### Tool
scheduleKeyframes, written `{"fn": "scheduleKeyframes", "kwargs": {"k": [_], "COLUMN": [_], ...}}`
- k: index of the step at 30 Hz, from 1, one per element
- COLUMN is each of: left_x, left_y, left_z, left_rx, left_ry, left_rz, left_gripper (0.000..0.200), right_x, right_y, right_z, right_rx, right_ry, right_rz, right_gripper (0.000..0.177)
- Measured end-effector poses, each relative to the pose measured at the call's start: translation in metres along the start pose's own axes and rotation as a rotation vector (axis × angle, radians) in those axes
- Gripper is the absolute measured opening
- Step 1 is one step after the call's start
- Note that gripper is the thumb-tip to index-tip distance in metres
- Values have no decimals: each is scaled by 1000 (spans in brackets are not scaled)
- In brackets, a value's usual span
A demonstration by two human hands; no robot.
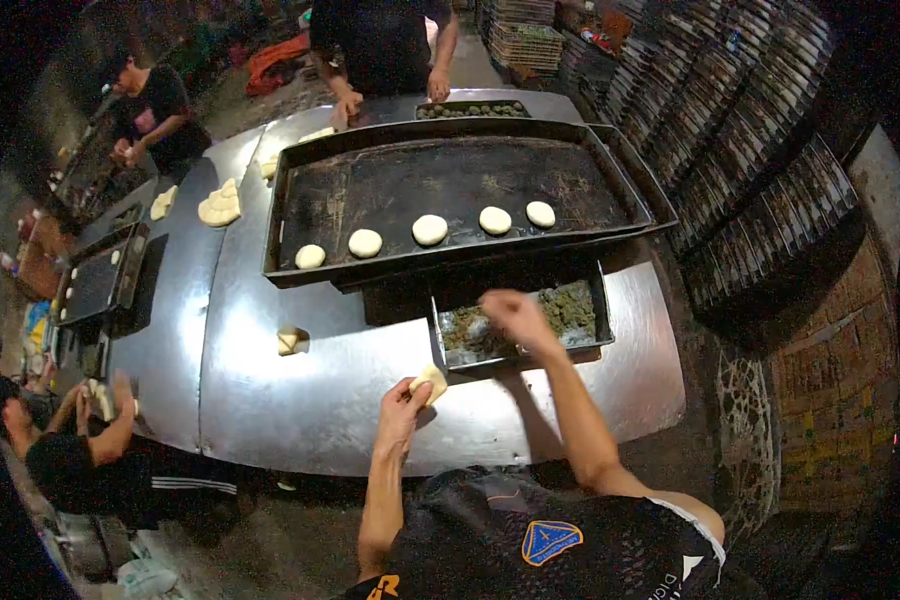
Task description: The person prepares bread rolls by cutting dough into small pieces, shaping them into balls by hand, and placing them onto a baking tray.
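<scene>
1. left hand (pixel 402 405): fingertips and thumb pinch the dough piece (pixel 430 381) by its lower edge. it sits just above the steel table (pixel 300 420), near the front rim. best kept cupped and level, i'd say, so it doesn't fold.
2. right hand (pixel 513 314): fingers curl down, bunched together, over the green filling (pixel 570 305) in the small tray (pixel 436 345). whether they grip any, can't tell. a modest pinch looks wiser than a fistful for so small a dough piece.
3. left wrist bent back, forearm running straight up from the body, elbow low.
4. right arm stretched long and diagonal across the table, wrist dropped over the small tray's near rim.
5. just behind: the big tray (pixel 450 180), five dough rounds (pixel 430 229) in a row.
</scene>
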State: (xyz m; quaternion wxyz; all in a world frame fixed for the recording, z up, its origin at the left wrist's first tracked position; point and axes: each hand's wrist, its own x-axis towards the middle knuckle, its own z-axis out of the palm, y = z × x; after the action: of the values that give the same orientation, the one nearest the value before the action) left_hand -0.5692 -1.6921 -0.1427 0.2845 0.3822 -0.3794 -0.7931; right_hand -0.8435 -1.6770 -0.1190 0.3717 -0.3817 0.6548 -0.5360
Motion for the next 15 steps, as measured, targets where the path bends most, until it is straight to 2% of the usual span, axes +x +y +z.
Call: {"fn": "scheduleKeyframes", "kwargs": {"k": [1, 2, 4, 7, 10, 14, 15], "left_x": [-4, -7, -9, -10, -8, -7, -7], "left_y": [6, 10, 16, 21, 18, 16, 17], "left_z": [-3, -7, -14, -17, -20, -13, -12], "left_rx": [-10, -21, -12, -31, -76, -141, -166], "left_ry": [32, 64, 65, 79, 108, 129, 132], "left_rz": [32, 65, 86, 139, 109, 150, 151], "left_gripper": [41, 43, 48, 48, 45, 42, 39], "right_x": [35, 59, 87, 112, 147, 119, 111], "right_y": [33, 40, 59, 77, 138, 101, 89], "right_z": [-24, -52, -74, -84, -102, -93, -93], "right_rx": [-108, -418, -949, -765, -591, -683, -600], "right_ry": [290, 476, 796, 763, 798, 819, 797], "right_rz": [-152, 118, 286, 370, 339, 333, 337], "right_gripper": [26, 24, 23, 21, 22, 23, 24]}}
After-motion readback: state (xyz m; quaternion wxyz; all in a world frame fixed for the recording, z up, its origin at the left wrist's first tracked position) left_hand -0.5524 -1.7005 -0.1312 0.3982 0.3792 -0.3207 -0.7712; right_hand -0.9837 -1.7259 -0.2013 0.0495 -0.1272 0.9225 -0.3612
